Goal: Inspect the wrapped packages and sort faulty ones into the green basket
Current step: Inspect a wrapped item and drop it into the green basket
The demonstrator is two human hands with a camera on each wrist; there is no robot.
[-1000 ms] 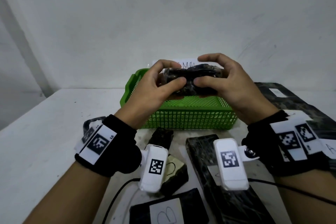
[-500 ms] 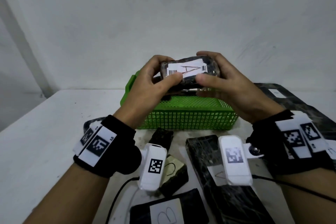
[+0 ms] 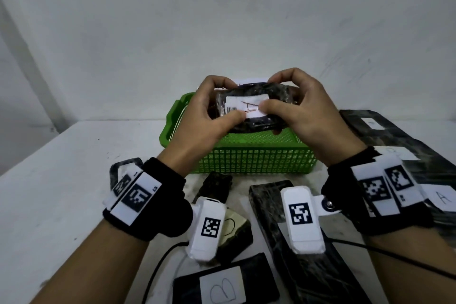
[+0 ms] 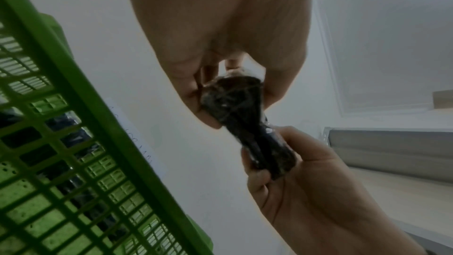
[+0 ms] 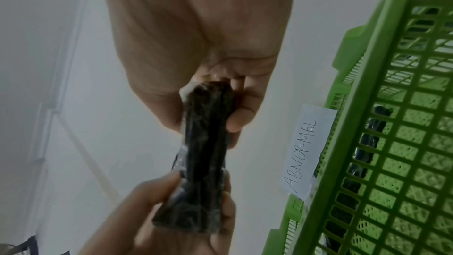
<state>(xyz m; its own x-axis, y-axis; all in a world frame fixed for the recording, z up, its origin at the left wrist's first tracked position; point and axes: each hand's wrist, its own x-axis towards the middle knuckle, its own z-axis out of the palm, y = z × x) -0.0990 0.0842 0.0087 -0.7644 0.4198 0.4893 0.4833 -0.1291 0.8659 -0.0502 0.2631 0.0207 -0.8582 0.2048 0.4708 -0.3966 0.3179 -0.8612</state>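
Note:
I hold a small black wrapped package (image 3: 249,106) in both hands just above the green basket (image 3: 246,158). Its white label with a barcode and a handwritten mark faces me. My left hand (image 3: 228,101) grips its left end, thumb on the label. My right hand (image 3: 270,94) grips the right end, thumb also on the label. In the left wrist view the package (image 4: 232,104) is seen end-on, pinched by the left hand (image 4: 235,94). In the right wrist view the right hand (image 5: 215,104) pinches the package (image 5: 206,143). Dark wrapped items lie inside the basket (image 5: 367,143).
A paper tag reading ABNORMAL (image 5: 306,152) is fixed to the basket's far side. On the white table (image 3: 49,180) near me lie a package labelled B (image 3: 222,286), a long black package (image 3: 296,266), a small one (image 3: 237,232), and large black packages (image 3: 394,140) at the right.
The package has been turned over in both hands: a second ago its dark side showed, now the label faces me. It sits slightly lower, with both thumbs on the label.

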